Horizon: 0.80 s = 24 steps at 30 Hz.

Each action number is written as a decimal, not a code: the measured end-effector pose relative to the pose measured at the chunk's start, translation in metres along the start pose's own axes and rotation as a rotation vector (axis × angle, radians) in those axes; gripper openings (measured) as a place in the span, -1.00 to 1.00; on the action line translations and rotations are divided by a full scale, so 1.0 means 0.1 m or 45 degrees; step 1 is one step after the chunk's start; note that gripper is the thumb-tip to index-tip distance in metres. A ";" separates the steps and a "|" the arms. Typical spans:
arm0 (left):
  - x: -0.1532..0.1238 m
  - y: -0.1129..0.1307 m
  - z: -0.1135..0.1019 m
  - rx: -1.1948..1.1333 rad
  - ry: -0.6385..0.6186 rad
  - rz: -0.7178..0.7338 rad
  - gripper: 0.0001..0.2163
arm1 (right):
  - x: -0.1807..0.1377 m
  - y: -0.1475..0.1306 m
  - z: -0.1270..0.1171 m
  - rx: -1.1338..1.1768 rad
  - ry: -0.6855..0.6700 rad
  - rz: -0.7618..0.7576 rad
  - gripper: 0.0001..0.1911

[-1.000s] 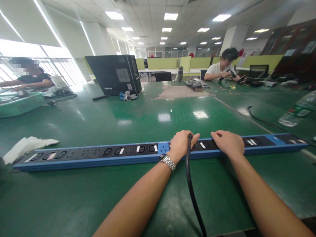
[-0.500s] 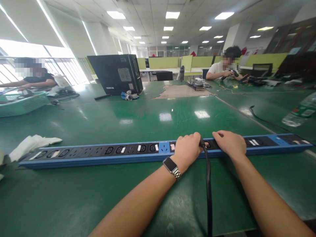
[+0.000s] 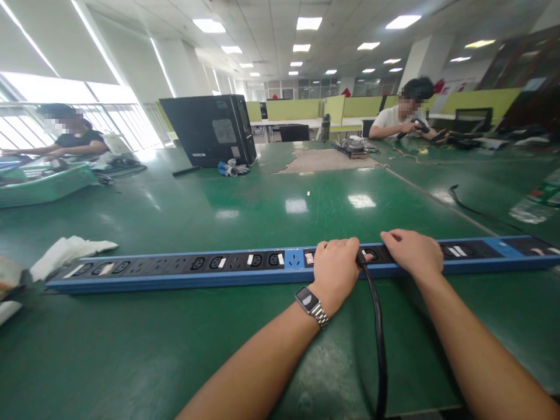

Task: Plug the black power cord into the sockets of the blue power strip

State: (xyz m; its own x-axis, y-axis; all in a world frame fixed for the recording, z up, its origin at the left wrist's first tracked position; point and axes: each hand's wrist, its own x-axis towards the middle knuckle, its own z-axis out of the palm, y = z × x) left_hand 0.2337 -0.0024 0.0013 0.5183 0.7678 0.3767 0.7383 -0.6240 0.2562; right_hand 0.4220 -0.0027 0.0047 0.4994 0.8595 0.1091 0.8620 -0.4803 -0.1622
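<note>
Head view, single: camera worn on the person's head, faced forward and down from the near side of a glossy green tabletop (image 3: 131, 344). At close range, both bare forearms are admitted from the lower edge; the left hand (image 3: 335, 268) and right hand (image 3: 413, 254) are framed from behind, right of centre. The long blue-edged, black-faced power strip (image 3: 294, 259) is seen lengthwise across the frame. At middle distance, a black box-shaped computer tower (image 3: 205, 134) is included; far off, yellow-green partition panels (image 3: 293, 109) and a pale ceiling (image 3: 262, 17) are taken in.
</note>
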 end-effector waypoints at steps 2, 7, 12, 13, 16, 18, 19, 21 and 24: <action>0.00 -0.03 -0.01 0.019 -0.011 0.014 -0.74 | 0.00 0.00 0.00 0.013 0.006 0.002 -0.43; 0.07 -0.01 -0.09 -0.410 0.161 -0.025 -0.74 | 0.01 0.01 0.03 0.016 0.029 0.011 -0.44; 0.00 -0.35 -0.52 -0.800 0.493 -0.093 -0.64 | 0.04 0.04 0.06 0.001 0.037 0.009 -0.41; -0.08 -0.52 -0.62 -0.762 0.515 -0.100 -0.67 | 0.04 0.05 0.06 0.003 0.035 0.010 -0.40; -0.47 -1.14 -0.87 -0.514 0.516 -0.303 -0.70 | 0.05 0.05 0.07 0.002 0.025 0.007 -0.40; -0.74 -1.51 -0.97 -0.375 0.498 -0.527 -0.66 | 0.05 0.05 0.07 -0.005 0.023 0.012 -0.39; -0.85 -1.65 -1.01 -0.313 0.499 -0.602 -0.63 | 0.05 0.05 0.07 -0.009 0.025 0.014 -0.39; -1.00 -1.81 -1.05 -0.251 0.404 -0.640 -0.60 | 0.06 0.06 0.07 -0.016 0.031 0.018 -0.39; -1.05 -1.85 -1.06 -0.236 0.234 -0.526 -0.61 | 0.05 0.07 0.07 -0.016 0.022 0.031 -0.38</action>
State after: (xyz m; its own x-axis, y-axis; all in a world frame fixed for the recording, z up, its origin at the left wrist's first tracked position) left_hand -0.0032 0.0169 0.0090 0.1009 0.9286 0.3570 0.7680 -0.3009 0.5654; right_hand 0.4297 -0.0004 -0.0023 0.5218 0.8442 0.1222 0.8504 -0.5035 -0.1530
